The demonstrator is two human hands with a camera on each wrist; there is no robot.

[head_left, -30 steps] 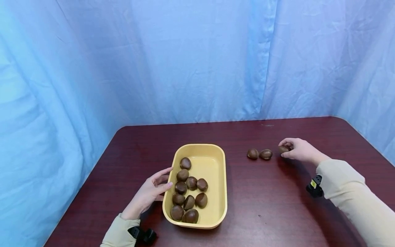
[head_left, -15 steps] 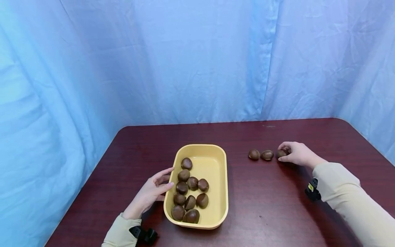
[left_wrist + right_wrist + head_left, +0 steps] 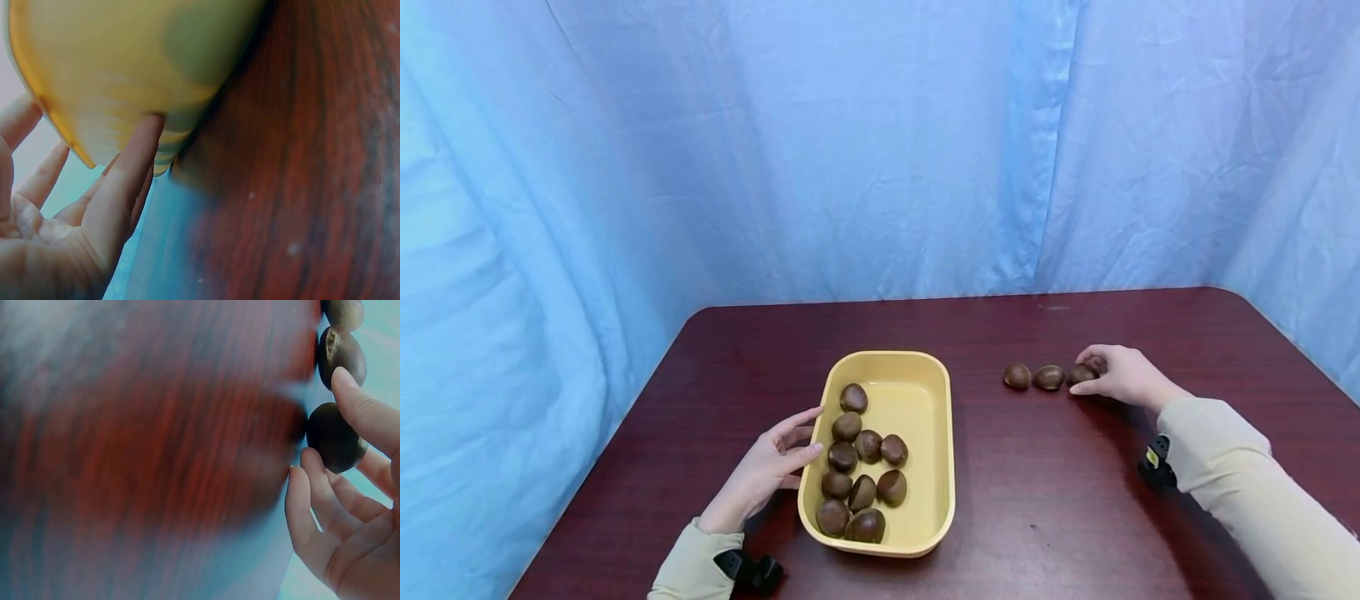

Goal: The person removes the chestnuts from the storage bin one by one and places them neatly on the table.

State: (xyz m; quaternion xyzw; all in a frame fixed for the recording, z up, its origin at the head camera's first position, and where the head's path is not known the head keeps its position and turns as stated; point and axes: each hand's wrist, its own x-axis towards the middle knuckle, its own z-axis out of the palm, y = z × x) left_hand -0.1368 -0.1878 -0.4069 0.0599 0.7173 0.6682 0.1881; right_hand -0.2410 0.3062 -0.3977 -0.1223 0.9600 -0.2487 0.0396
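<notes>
A yellow plastic tray [image 3: 928, 467] holds several brown chestnuts [image 3: 862, 492], gathered toward its left side. My left hand [image 3: 760, 471] rests against the tray's left side, with thumb and index fingertip at the rim. The left wrist view shows fairly straight fingers touching the tray's outer wall [image 3: 125, 56]. To the right, my right hand [image 3: 1123, 375] holds a chestnut [image 3: 1081, 375] low at the tabletop, between thumb and fingers; the right wrist view shows this dark chestnut [image 3: 334, 437] too. Two more chestnuts, a middle one [image 3: 1049, 377] and a left one [image 3: 1017, 376], line up beside it.
Everything stands on a dark red-brown wooden table [image 3: 1000, 500]. Light blue curtains [image 3: 880, 150] hang behind it and along both sides. Each wrist carries a small black camera, such as the right one [image 3: 1157, 462].
My right hand has moved slightly left and down with its chestnut, bringing it close to the other two in the row. The left hand keeps its place at the tray.
</notes>
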